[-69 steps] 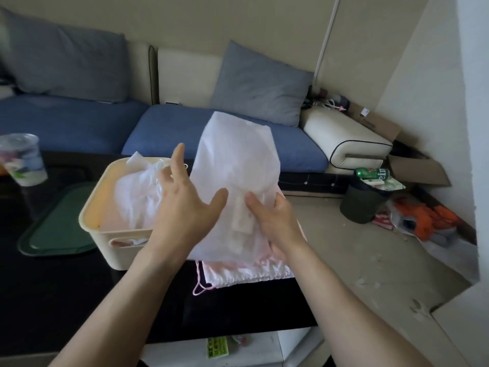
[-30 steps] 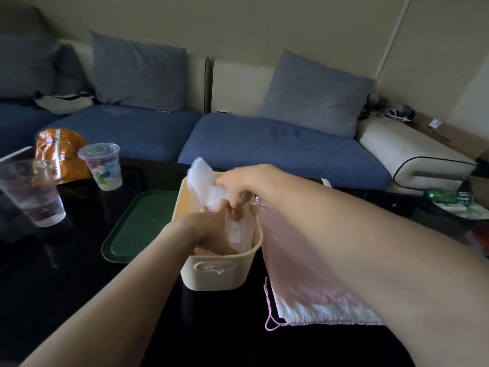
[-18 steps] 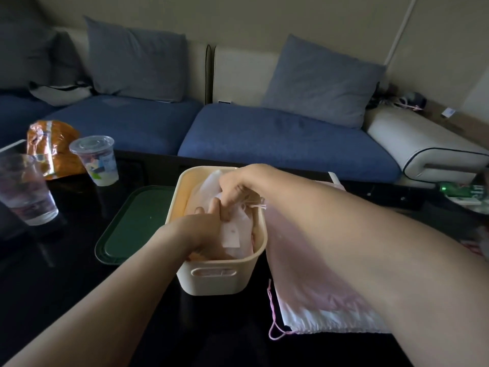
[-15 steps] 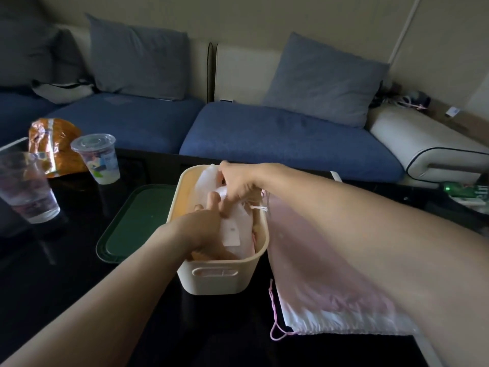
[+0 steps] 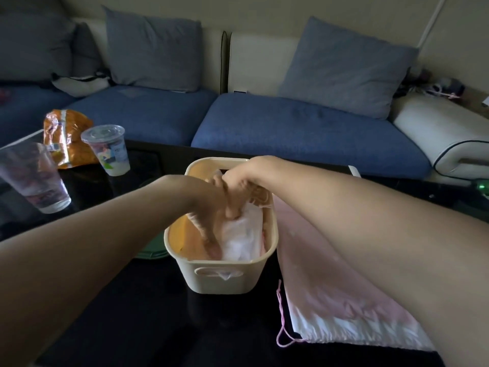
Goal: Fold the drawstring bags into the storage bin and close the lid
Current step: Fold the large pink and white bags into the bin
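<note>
dark table point(image 5: 132, 327), both hands point(image 5: 225, 197) now deeper in bin point(image 5: 222, 276), white bag point(image 5: 242, 239) flattened

Head view, single: worn at head height, facing forward and down across a dark table point(image 5: 119, 313) toward a blue sofa point(image 5: 304, 133) behind. Close range (both forearms fill the foreground, reaching into a cream storage bin point(image 5: 225, 276) at centre frame). Wide-angle; edges curve.
</note>
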`<state>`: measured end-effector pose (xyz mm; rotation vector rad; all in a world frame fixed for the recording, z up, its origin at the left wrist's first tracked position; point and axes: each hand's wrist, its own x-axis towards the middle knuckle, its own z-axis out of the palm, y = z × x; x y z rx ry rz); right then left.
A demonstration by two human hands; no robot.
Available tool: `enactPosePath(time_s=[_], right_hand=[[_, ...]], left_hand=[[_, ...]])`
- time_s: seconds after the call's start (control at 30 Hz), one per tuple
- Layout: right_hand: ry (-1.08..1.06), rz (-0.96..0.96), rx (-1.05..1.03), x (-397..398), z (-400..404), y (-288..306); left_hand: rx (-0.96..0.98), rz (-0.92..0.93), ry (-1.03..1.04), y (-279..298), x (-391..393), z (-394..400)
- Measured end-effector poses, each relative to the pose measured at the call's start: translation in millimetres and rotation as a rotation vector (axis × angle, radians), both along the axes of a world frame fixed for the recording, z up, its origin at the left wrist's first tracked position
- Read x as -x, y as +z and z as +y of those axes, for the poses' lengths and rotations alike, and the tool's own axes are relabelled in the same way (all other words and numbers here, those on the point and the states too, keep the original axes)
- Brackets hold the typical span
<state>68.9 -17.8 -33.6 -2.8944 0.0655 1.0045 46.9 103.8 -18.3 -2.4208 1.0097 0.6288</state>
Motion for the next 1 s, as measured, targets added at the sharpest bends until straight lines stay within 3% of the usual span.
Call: enactPosePath(time_s=[0.1,0.2,0.23,0.37,0.43,0.67,0.77,0.93,1.0], right_hand=[[0.018,-0.039,0.060,9,6,-4],[0.140,-0.376,0.135,31,-6,17],[0.181,-0.392,0.137,39,-8,22],[0.211,-0.184,0.158,61,-7,23],[0.134,-0.194,0.161,60,-7,9],[0.223,-0.162,0.375,64,25,-13],[0.247,-0.202,0.352,67,20,-9],[0.311,-0.208,0.591,82,17,-14],[0.266,-0.246,0.582,86,23,-10]], left_hand=[[0.012,0.134,0.062,-8,-12,-5],[0.014,0.175,0.085,-11,-21,-9],[0.013,0.182,0.089,-12,-22,-9],[0.042,0.188,0.122,-18,-20,-14],[0.049,0.175,0.119,-20,-18,-16],[0.112,-0.024,0.063,-50,-14,-16],[0.108,0.012,0.098,-48,-11,-13],[0.110,0.043,0.146,-42,0,-7],[0.111,0.019,0.174,-34,7,-4]])
